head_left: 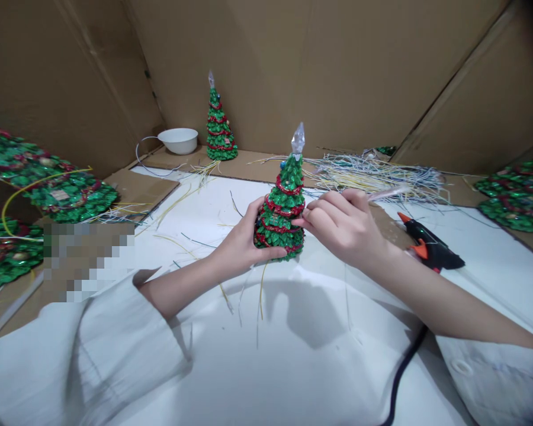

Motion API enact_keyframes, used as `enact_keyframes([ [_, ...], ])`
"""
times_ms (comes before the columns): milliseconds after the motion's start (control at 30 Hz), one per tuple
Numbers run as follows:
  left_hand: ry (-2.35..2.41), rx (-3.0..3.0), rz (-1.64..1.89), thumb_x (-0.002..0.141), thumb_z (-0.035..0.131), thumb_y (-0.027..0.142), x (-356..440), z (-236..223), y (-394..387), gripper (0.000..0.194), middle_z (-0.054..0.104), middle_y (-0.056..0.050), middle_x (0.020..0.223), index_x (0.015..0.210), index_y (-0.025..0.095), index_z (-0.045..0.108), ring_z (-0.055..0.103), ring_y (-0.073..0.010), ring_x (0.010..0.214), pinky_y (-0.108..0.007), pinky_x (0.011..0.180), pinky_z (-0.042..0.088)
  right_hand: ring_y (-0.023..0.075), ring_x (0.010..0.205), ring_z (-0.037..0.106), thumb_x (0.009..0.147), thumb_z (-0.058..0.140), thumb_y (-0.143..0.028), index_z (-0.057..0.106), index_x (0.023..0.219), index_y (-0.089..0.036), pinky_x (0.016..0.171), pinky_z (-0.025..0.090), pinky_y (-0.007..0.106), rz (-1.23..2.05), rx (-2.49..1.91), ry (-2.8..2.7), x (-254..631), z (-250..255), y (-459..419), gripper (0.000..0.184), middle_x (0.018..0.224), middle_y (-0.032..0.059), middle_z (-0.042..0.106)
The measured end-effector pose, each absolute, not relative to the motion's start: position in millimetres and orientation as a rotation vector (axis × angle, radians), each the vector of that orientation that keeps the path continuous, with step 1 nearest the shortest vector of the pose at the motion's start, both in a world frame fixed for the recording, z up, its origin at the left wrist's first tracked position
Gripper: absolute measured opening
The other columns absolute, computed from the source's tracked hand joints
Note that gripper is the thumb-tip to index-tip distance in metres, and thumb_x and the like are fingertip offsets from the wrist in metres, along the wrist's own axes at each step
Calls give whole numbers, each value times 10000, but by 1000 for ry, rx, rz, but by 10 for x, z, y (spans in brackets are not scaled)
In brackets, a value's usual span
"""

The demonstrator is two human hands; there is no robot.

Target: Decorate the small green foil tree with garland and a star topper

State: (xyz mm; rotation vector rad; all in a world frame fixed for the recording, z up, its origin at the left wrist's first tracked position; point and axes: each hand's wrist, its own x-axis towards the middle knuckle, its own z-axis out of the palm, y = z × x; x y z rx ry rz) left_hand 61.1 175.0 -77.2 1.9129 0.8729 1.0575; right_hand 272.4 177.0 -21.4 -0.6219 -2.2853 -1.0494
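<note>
A small green Christmas tree figurine (281, 204) with red garlands and a clear pointed crystal top stands upright, tilted slightly, in the middle. My left hand (261, 236) is closed round its left side and lower front, thumb across the base. Thin yellow and white wires hang from beneath the tree. My right hand (344, 228) is closed in a pinch against the tree's right side. From behind its knuckles a thin translucent stick (393, 191) sticks out to the right; the fingers hide its other end.
A black glue gun (435, 245) with an orange nozzle lies right, its black cable (404, 370) running forward. Behind are a wire bundle (377, 177), another tree (221, 127) and a white bowl (178, 141). More trees (53, 177) stand left and right. Cardboard walls (320, 65) enclose the table.
</note>
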Motion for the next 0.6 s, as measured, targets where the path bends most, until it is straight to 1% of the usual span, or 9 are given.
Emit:
enact_keyframes([
  [133, 871, 1914, 1067, 678, 781, 424, 610, -776, 1751, 938, 376, -133, 1472, 1411, 276, 214, 450, -320, 1304, -487, 1049, 417, 148, 681, 454, 954, 457, -183, 475, 674, -192, 726, 266, 296, -1116, -624, -2293, 2709, -180, 1740, 281, 610, -13, 538],
  [267, 868, 1929, 1066, 683, 780, 415, 615, -765, 1747, 935, 389, -132, 1462, 1413, 276, 211, 465, -312, 1291, -486, 1049, 416, 148, 680, 449, 941, 477, -165, 462, 666, -195, 723, 269, 292, -1129, -610, -2295, 2699, -161, 1729, 277, 599, -15, 532],
  [600, 885, 1963, 1069, 675, 779, 426, 610, -755, 1747, 936, 415, -126, 1442, 1403, 279, 210, 470, -329, 1280, -496, 1041, 418, 142, 668, 433, 931, 487, -137, 466, 661, -199, 710, 270, 293, -1174, -589, -2298, 2688, -138, 1727, 278, 593, -23, 523],
])
